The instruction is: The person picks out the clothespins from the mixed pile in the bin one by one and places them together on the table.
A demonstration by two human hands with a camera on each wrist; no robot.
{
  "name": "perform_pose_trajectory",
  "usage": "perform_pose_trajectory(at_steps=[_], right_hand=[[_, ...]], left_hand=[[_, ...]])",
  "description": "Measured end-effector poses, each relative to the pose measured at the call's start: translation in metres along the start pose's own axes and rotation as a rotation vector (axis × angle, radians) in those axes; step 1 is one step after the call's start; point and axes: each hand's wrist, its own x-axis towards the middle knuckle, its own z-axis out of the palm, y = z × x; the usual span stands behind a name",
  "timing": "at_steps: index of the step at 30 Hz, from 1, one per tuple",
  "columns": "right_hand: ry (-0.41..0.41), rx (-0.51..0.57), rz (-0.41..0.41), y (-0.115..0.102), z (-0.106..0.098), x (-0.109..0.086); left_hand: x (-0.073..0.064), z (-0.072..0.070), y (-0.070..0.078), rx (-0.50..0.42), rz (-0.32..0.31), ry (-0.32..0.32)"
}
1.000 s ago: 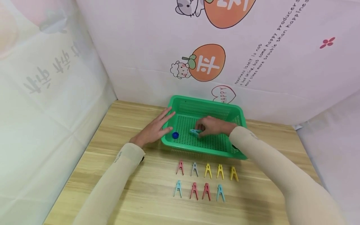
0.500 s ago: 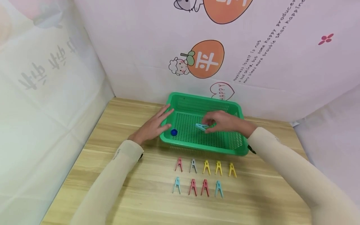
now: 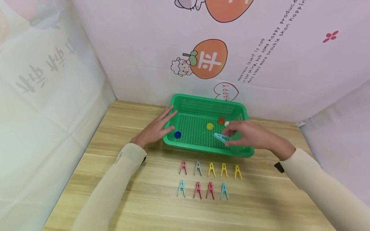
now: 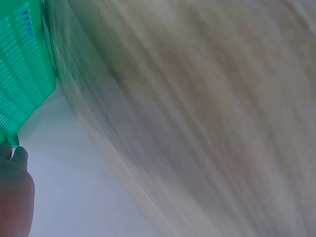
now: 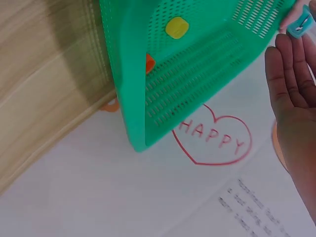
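My right hand (image 3: 250, 134) pinches a light blue clothespin (image 3: 220, 138) between thumb and fingers, over the right part of a green plastic basket (image 3: 208, 150). In the right wrist view the same clothespin (image 5: 299, 24) shows at the fingertips. My left hand (image 3: 156, 129) rests on the basket's left rim, its fingers extended. A small dark blue cap (image 3: 177, 134) lies in the basket near that hand. Yellow (image 3: 209, 126) and orange caps (image 3: 221, 121) lie farther right, and a white one (image 3: 226, 123) is partly covered by my right fingers.
Two rows of clothespins lie on the wooden table in front of the basket. The farther row has pink, grey and yellow clothespins (image 3: 223, 170); the nearer has light blue and red clothespins (image 3: 198, 190). A printed cloth wall (image 3: 144, 73) stands behind the basket.
My right hand has moved right with the clothespin, from mid-basket toward the right end. The yellow, orange and white caps have come into view. My left hand stays on the rim.
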Motion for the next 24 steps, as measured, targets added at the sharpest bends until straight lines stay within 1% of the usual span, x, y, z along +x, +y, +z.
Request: perform_pose_trajectory(at_steps=[3, 5, 8, 11, 13, 18, 20, 24], right_hand=[[0.051, -0.033, -0.05, -0.007, 0.003, -0.016], [0.083, -0.037, -0.077, -0.01, 0.007, -0.026], [0.122, -0.019, -0.106, -0.015, 0.014, -0.039], [0.133, 0.021, -0.108, -0.018, 0.023, -0.053], [0.128, 0.038, -0.098, -0.02, 0.029, -0.062], [0.126, 0.034, -0.044, -0.022, 0.048, -0.082], [0.152, 0.024, -0.021, -0.024, 0.057, -0.09], [0.25, 0.014, 0.016, -0.027, 0.077, -0.108]], left_hand=[[0.0, 0.0, 0.0, -0.01, 0.0, 0.009], [-0.001, 0.001, 0.0, -0.008, -0.002, 0.012], [0.0, 0.002, 0.0, -0.005, -0.001, 0.013], [-0.001, 0.002, -0.001, -0.012, 0.0, 0.01], [-0.001, 0.003, -0.001, -0.015, 0.0, 0.006], [0.0, 0.002, -0.002, -0.023, 0.003, 0.012], [0.0, 0.002, -0.003, -0.027, 0.002, 0.011], [0.002, 0.002, -0.005, -0.018, 0.004, 0.006]])
